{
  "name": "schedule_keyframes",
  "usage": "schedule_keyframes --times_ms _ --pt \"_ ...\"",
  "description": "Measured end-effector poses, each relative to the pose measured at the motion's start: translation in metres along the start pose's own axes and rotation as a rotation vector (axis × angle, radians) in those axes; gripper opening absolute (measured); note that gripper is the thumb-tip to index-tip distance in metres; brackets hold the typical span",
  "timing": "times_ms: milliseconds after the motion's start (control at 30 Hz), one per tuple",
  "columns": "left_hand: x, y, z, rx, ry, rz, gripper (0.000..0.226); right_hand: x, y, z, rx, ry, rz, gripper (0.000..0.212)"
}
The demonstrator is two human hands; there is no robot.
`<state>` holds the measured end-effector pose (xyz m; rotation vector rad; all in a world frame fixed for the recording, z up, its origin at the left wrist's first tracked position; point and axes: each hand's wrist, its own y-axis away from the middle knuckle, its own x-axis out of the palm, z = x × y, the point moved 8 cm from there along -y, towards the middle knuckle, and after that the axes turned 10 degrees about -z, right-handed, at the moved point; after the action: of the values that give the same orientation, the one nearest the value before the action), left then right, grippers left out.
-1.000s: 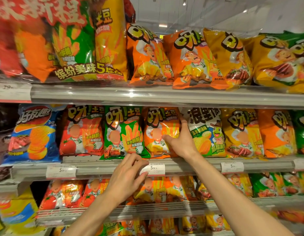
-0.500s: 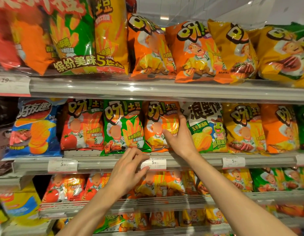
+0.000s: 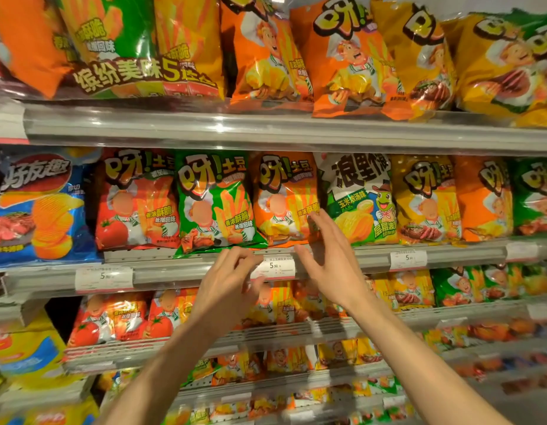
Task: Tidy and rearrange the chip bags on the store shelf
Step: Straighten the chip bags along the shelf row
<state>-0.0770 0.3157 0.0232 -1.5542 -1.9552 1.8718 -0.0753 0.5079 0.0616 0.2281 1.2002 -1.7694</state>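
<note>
here, middle shelf (image 3: 174, 273), front row of upright chip bags, faces outward so the flavours read from the aisle

- orange bag (image 3: 284, 197): stands between green bag (image 3: 214, 200) and white-and-green bag (image 3: 358, 194), touching both; lower right corner seems pinched by right hand (image 3: 330, 265), fingers half closed on that corner, probably to square the bag to its neighbours; contact partly blurred
- left hand (image 3: 226, 283): fingers curled loosely, nothing held, fingertips at the shelf rail just beside price tag (image 3: 273, 266); likely steadying or checking the tag; cannot tell if it touches
- red bag (image 3: 134, 197), tomato picture, left of green bag
- blue bag (image 3: 36, 207), ridged chips and steak picture, far left, leaning forward over the rail
- yellow bag (image 3: 422, 194), steak picture, right of white-and-green bag

writing: orange, green, red and yellow bags read 呀!土豆, with 香浓酥脆 吮指回味 lower down; white-and-green bag reads 玉米浓汤味, frog mascot; blue bag reads 好友趣; price tag reads 5.90; upper-shelf multipack (image 3: 137, 56) reads 缤纷美味5连包

row already mostly aligned; small straightening left
</note>
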Motion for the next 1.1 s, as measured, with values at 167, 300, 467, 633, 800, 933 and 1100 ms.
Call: schedule_keyframes --times_ms 167,300,467,633,800,933,1100 --pt "-0.002 0.024 -0.003 0.021 0.035 -0.073 0.033 0.010 0.062 -0.022 -0.091 0.203 0.062 0.065" --pt "0.002 0.053 -0.017 0.015 0.042 -0.054 0.034 0.014 0.114 -0.040 -0.007 0.250 0.180 0.067" --pt "0.031 0.108 -0.018 -0.289 0.158 0.186 0.057 0.008 0.157 -0.071 0.244 0.226 0.232 0.071" --pt "0.044 0.138 -0.034 -0.480 0.165 0.221 0.060 -0.010 0.178 -0.107 0.347 0.199 0.212 0.069" --pt "0.061 0.129 -0.069 -0.538 0.118 0.190 0.062 -0.038 0.173 -0.155 0.472 0.118 0.217 0.053" --pt "0.087 0.110 -0.106 -0.507 -0.030 0.192 0.054 -0.066 0.157 -0.204 0.386 0.129 0.273 0.062" --pt "0.124 0.066 -0.157 -0.412 -0.167 0.218 0.055 -0.121 0.123 -0.267 0.287 0.171 0.299 0.058"
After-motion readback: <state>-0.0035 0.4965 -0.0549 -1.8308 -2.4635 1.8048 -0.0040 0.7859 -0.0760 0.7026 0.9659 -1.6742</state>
